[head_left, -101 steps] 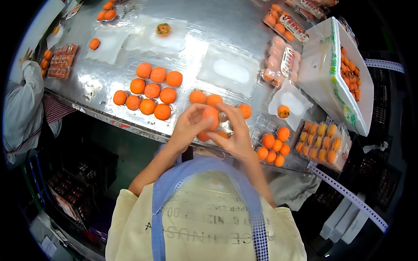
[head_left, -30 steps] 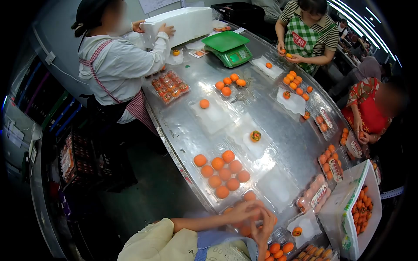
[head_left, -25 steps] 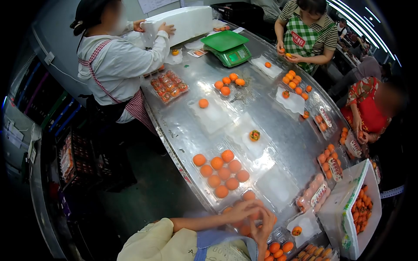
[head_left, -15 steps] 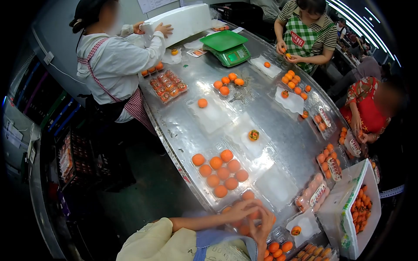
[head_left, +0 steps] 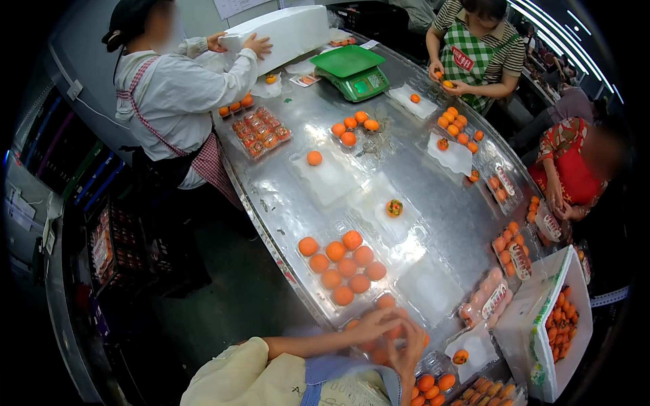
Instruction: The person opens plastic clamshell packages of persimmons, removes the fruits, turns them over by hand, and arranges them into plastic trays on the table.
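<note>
At the bottom of the head view, my left hand (head_left: 376,324) reaches in from the left and my right hand (head_left: 408,348) comes up from below. Their curled fingers meet around an orange persimmon (head_left: 393,331), partly hidden between them. Under and beside the hands lies a clear plastic tray holding persimmons (head_left: 385,302), mostly covered by my hands and forearm. Just beyond it, another clear tray contains several persimmons (head_left: 347,268) in rows. A single persimmon with its leafy calyx up (head_left: 394,208) rests on a white liner farther off.
The metal table (head_left: 271,196) curves away from me. A white foam box of small orange fruit (head_left: 535,325) stands at right, near closed fruit packs (head_left: 486,298). A green scale (head_left: 352,73) sits at the far end. Three co-workers stand around; one holds a white foam box (head_left: 284,37).
My hands stay almost in place over the tray, with small finger movements around the persimmon. The co-worker at left shifts slightly. The trays and scale have not moved.
</note>
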Demonstrator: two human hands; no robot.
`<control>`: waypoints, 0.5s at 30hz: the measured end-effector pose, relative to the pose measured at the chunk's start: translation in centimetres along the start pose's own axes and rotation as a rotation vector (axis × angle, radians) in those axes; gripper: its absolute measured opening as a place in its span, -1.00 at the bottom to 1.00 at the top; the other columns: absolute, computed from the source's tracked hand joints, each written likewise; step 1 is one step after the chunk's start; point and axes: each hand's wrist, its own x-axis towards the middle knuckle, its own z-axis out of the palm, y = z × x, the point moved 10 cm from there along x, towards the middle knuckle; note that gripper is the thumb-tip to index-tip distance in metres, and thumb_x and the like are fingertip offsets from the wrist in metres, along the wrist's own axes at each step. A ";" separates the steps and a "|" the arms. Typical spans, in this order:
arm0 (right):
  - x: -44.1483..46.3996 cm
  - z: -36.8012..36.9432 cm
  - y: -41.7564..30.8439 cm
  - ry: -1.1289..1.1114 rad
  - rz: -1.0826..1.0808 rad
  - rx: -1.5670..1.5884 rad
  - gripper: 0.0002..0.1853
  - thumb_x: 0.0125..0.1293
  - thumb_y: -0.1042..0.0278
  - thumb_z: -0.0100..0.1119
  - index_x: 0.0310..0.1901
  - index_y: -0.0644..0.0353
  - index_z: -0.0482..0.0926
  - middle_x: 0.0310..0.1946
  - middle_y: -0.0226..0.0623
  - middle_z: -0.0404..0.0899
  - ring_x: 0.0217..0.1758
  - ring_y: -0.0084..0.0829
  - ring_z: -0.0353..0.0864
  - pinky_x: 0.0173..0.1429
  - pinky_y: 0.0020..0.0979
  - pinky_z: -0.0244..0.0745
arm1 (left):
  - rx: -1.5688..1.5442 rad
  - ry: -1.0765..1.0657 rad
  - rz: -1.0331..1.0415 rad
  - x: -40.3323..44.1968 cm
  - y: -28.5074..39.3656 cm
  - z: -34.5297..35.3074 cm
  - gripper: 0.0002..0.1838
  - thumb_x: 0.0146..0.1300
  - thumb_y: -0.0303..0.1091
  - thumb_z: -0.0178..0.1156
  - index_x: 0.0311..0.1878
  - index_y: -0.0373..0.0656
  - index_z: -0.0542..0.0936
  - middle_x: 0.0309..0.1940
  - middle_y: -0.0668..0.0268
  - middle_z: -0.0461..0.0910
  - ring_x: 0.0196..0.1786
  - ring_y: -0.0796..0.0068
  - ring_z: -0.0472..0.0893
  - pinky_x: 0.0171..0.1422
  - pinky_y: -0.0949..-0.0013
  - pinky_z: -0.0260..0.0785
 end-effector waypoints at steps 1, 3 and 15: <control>0.0 0.0 0.0 -0.001 0.002 0.004 -0.50 -0.12 0.52 0.40 -0.04 0.24 0.53 -0.03 -0.13 0.50 -0.04 -0.11 0.47 0.02 -0.23 0.40 | 0.006 0.000 -0.003 0.0 0.0 0.0 -0.68 0.41 -0.32 0.00 0.14 -0.25 0.37 0.10 0.27 0.44 0.21 0.50 0.41 0.30 0.40 0.23; 0.0 0.1 0.0 -0.001 -0.002 0.002 -0.50 -0.13 0.52 0.40 -0.04 0.25 0.53 -0.03 -0.13 0.50 -0.04 -0.11 0.47 0.02 -0.23 0.40 | 0.008 0.005 -0.005 0.0 0.1 0.0 -0.68 0.41 -0.32 0.01 0.15 -0.25 0.37 0.10 0.26 0.44 0.21 0.51 0.41 0.30 0.41 0.23; -1.6 -0.4 0.7 0.038 0.101 0.165 -0.47 -0.18 0.49 0.45 -0.05 0.24 0.53 -0.04 -0.16 0.53 -0.06 -0.19 0.52 0.03 -0.29 0.41 | 0.064 0.030 -0.070 -1.5 0.2 -0.1 -0.65 0.44 -0.20 -0.05 0.17 -0.17 0.39 0.04 0.36 0.45 0.14 0.60 0.42 0.17 0.48 0.31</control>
